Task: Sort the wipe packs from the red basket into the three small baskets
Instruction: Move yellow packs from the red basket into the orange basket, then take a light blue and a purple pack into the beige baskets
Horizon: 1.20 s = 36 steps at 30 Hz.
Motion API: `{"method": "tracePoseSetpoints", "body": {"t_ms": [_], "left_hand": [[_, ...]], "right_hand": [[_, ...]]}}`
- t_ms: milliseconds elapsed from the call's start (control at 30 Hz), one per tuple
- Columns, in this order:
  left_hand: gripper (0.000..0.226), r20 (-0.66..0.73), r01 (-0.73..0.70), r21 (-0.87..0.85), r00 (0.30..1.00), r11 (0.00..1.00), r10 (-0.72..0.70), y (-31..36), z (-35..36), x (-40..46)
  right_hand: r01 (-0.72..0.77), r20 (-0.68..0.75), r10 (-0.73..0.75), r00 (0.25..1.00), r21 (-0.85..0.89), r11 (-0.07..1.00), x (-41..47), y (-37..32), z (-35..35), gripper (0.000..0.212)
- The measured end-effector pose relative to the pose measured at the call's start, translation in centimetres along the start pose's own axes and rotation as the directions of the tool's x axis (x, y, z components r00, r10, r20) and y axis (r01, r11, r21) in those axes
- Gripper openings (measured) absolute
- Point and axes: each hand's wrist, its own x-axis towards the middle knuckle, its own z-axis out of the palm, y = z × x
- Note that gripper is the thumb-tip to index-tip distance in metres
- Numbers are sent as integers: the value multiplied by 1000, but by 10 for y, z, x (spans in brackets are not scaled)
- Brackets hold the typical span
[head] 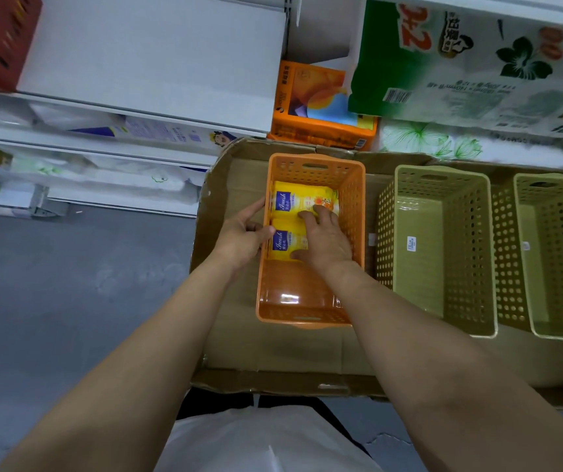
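My right hand (324, 238) lies flat, fingers spread, on two yellow wipe packs (302, 199) in the orange basket (310, 318) — long axes crosswise; left hand (242, 238) pinches its wall — both green baskets (436, 321) to my right.

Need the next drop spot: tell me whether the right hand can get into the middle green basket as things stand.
Probably yes. The middle green basket sits open-topped and empty beside the orange basket, where the right hand rests on a yellow pack; nothing lies between.
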Motion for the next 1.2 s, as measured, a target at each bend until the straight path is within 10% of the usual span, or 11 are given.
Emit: {"method": "tracePoseSetpoints", "body": {"t_ms": [433,833,1200], "left_hand": [[55,-115,-122,458,974,880,195,63,-47,-27],[45,77,-533,773,618,345,782,153,-247,-119],[42,131,-416,904,499,104,857,183,-479,-126]], "right_hand": [[38,30,-35,999,-109,993,-12,-11,-116,57],[158,-598,-193,778,-111,981,-138,-180,-194,43],[290,-629,-182,756,72,954,-97,-399,-165,44]]}}
